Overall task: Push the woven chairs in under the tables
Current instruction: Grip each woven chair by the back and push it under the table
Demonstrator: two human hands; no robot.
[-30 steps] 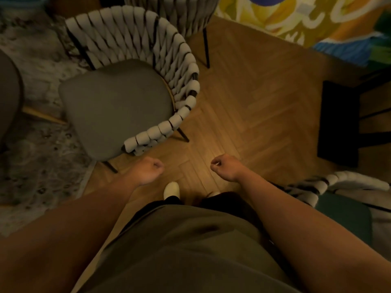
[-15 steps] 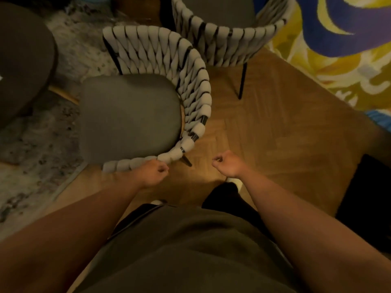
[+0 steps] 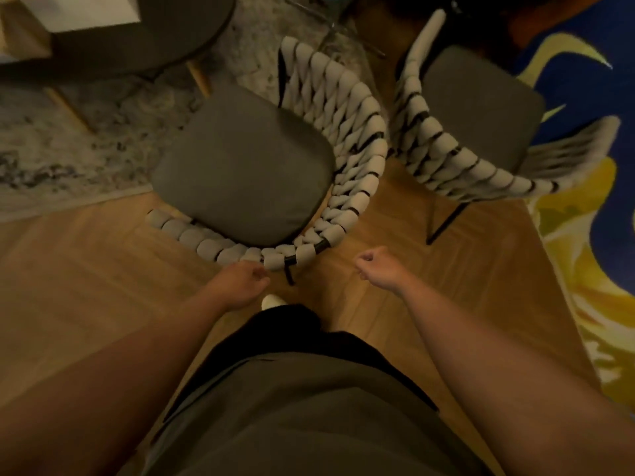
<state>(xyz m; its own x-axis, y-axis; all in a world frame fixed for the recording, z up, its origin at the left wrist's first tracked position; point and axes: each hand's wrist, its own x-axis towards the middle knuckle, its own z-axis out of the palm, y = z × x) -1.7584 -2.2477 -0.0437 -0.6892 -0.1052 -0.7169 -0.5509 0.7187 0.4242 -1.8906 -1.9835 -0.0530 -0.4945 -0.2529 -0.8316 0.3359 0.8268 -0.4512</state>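
Head view: left grip [image 3: 240, 285] has moved up beside the beige rope-woven chair [image 3: 357, 159] rim; right grip [image 3: 376, 269] is clear of it. Both are curled and empty.

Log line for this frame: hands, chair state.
left hand: curled at rim of near woven chair, no grip | right hand: curled, empty | chair: not under round table

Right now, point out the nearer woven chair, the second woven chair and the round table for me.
nearer woven chair [image 3: 247, 166], head view, middle of its seat cushion.
second woven chair [image 3: 481, 97], head view, on its seat cushion.
round table [image 3: 185, 25], head view, bare dark top.
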